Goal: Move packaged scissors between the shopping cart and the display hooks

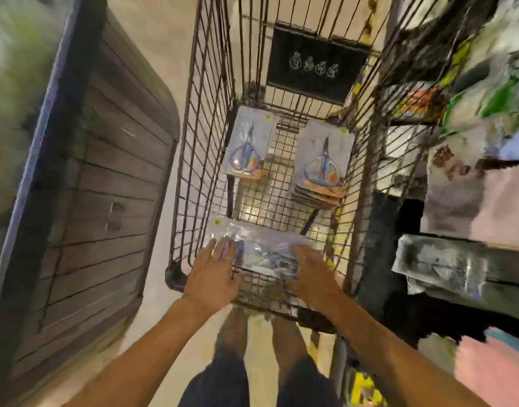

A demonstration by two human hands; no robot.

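A wire shopping cart (205, 136) stands in front of me, seen from above. Two piles of packaged scissors rest on its floor: a small left pile (246, 145) and a taller right pile (323, 163). Nearer to me, a bunch of clear scissor packs (264, 248) lies sideways at the cart's near end. My left hand (214, 271) grips its left side and my right hand (314, 274) grips its right side. The view is blurred, so the exact finger hold is unclear. No display hooks can be made out.
A dark wood-slat display bin (99, 183) stands left of the cart. Blurred shelves of hanging goods (464, 118) fill the right side. A black sign panel (314, 66) hangs at the cart's far end. My legs show below the cart.
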